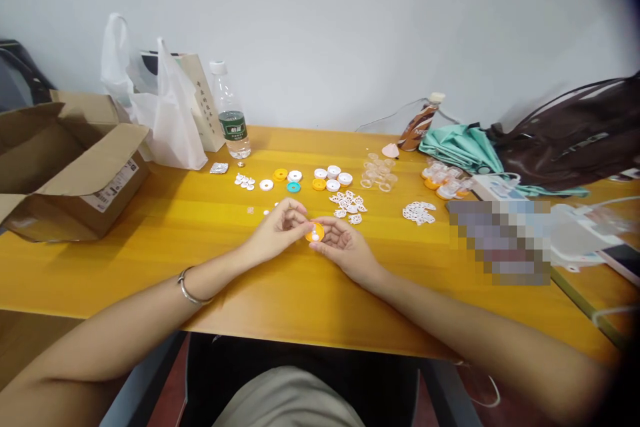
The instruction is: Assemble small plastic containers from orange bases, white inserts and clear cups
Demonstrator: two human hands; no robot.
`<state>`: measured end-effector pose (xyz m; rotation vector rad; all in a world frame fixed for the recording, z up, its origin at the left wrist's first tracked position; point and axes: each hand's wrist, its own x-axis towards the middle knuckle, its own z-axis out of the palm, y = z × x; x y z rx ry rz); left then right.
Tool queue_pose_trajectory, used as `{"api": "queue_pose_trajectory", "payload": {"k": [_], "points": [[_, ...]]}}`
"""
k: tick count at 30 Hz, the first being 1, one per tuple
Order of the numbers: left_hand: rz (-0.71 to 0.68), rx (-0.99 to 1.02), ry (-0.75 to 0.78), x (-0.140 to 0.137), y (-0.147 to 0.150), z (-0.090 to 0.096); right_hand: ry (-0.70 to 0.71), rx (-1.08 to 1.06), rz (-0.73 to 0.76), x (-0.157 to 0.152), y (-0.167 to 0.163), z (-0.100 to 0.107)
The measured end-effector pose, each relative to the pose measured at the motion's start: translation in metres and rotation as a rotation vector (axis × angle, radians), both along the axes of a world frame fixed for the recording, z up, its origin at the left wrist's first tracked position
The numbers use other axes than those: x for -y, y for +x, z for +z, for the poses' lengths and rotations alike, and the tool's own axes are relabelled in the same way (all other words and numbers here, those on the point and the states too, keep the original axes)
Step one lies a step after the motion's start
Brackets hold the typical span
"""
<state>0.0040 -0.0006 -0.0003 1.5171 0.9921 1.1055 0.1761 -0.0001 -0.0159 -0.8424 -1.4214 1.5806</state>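
Observation:
A small orange round cap (321, 232) with white parts inside it is held up just above the table, between both hands. My right hand (353, 255) grips its right edge with thumb and fingers. My left hand (280, 232) closes on its left side, the thumb at the rim. Behind the hands lie white leaf-shaped openwork pieces (347, 203). Farther back are white round cups (334, 172), an orange ring (280, 175), a teal ring (293, 187) and small white pieces (245, 181). Clear plastic domes (379, 173) stand to the right of the cups.
At left are an open cardboard box (85, 180), a white plastic bag (173, 113) and a water bottle (234, 123). A brown drink bottle (421, 123), teal cloth (460, 147), dark bag (560, 140), filled domes (445, 180) and more openwork pieces (419, 213) are at right.

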Motion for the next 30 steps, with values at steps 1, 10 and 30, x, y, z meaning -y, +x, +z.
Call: {"api": "queue_pose_trajectory", "payload": {"k": [1,10,30], "points": [[0.017,-0.029,0.027,-0.002,-0.002,0.001,0.001,-0.005,-0.02,-0.001,0.0,0.0],[0.096,-0.91,0.567,-0.071,-0.006,0.013,0.013,0.003,-0.112,-0.001,0.005,0.002],[0.147,-1.028,0.544,-0.094,0.011,0.004,0.072,0.002,-0.097,0.0,0.008,0.004]]}}
